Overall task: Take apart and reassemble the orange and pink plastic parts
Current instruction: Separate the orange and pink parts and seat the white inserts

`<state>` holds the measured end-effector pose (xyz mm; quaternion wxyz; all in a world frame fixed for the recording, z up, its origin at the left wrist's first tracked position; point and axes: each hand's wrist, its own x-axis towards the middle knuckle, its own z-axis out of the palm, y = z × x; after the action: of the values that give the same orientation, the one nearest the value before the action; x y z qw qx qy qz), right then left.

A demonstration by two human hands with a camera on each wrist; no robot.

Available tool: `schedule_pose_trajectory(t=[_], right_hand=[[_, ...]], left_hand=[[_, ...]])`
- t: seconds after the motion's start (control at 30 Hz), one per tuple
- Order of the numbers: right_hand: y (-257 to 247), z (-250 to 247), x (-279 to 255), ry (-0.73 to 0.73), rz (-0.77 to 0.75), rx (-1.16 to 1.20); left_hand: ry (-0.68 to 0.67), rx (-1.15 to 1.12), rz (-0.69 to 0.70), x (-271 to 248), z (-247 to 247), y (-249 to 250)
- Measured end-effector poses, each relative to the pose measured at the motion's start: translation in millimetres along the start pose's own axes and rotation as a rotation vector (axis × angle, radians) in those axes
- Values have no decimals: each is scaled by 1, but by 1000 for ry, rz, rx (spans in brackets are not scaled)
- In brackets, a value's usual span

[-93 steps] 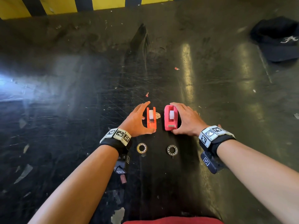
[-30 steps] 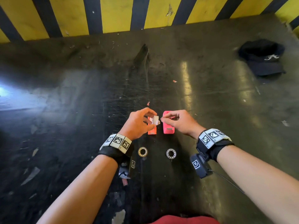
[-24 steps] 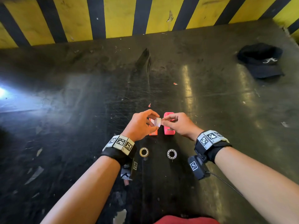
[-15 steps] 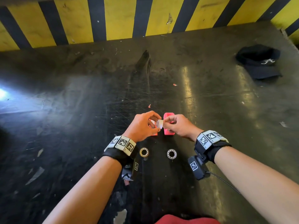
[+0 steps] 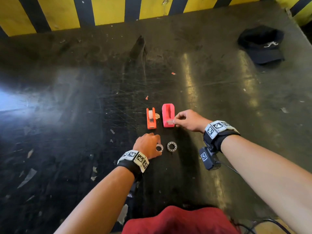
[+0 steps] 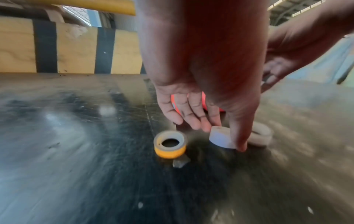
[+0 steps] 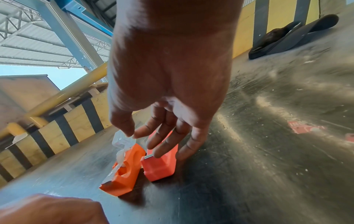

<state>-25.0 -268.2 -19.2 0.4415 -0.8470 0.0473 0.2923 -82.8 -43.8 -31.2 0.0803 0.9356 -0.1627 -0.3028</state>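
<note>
The orange part (image 5: 151,118) and the pink part (image 5: 168,115) stand side by side on the dark table (image 5: 67,115), orange at nine o'clock of pink. The right hand (image 5: 189,120) pinches a small clear piece (image 5: 170,122) over the pink part's near end. At six o'clock of the orange part, the left hand (image 5: 147,145) pinches a white roll (image 6: 220,137) between thumb and fingers, beside a yellow roll (image 6: 170,144).
</note>
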Motion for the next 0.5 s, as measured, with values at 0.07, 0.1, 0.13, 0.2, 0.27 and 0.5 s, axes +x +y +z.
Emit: schedule_pose_trajectory(t=[0.07, 0.1, 0.13, 0.2, 0.27, 0.5], right_hand=[[4, 3, -1, -15, 1, -12], [7, 5, -1, -20, -3, -9], [9, 6, -2, -20, -8, -6], [12, 6, -3, -11, -12, -8], [15, 5, -3, -4, -13, -4], [21, 0, -7, -28, 22, 36]], left_hand=[[-3, 57, 8, 1, 9, 2], [0, 71, 17, 1, 11, 3], [9, 75, 29, 1, 11, 4], [37, 72, 68, 5, 8, 8], [43, 84, 145, 11, 4, 14], [-54, 71, 260, 27, 8, 29]])
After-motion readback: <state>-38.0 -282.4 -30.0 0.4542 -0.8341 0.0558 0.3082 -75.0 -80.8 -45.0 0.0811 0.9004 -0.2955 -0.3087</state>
